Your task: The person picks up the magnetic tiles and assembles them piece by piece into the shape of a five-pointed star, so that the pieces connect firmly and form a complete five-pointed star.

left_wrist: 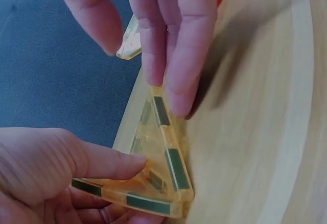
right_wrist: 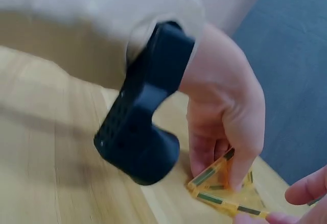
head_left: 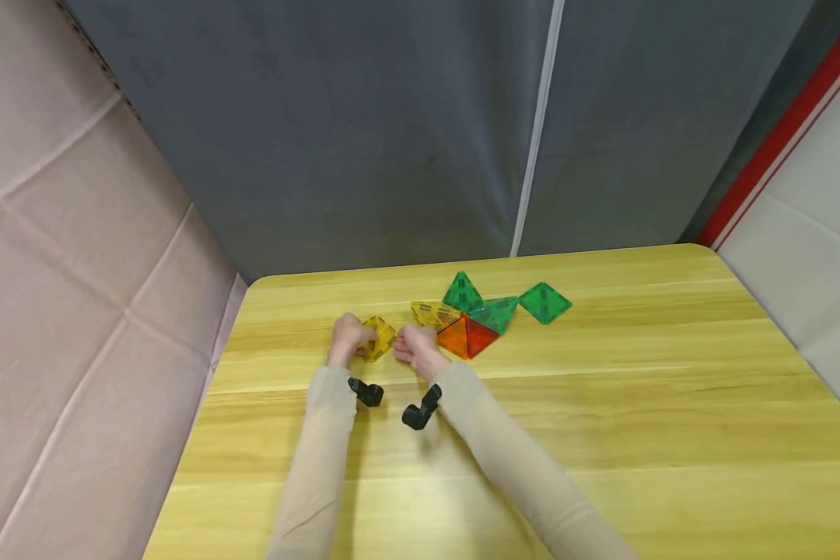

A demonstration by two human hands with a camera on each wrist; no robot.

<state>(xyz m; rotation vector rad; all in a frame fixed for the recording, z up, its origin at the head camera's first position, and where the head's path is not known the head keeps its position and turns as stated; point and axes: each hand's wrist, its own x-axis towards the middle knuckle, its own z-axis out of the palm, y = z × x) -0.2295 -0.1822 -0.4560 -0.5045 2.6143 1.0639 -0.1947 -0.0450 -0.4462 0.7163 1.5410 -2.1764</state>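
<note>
My left hand (head_left: 348, 338) pinches a pair of joined yellow translucent magnetic tiles (head_left: 381, 336) between thumb and fingers. In the left wrist view the triangular tiles (left_wrist: 176, 165) stand tilted against each other, with dark magnet strips along their edges. Straight fingers of my right hand (head_left: 420, 348) touch the far tip of these tiles; its thumb (left_wrist: 102, 27) is held apart. The right wrist view shows the left thumb pressing inside the tiles (right_wrist: 209, 199), while only part of the right hand appears at the lower right corner.
Just right of the right hand lie an orange-red raised tile shape (head_left: 469, 338), another yellow piece (head_left: 430, 311) and green tiles (head_left: 462, 294), grouped together. A separate green diamond shape (head_left: 544, 302) lies farther right. A grey curtain (head_left: 392, 155) hangs behind the wooden table (head_left: 602, 435).
</note>
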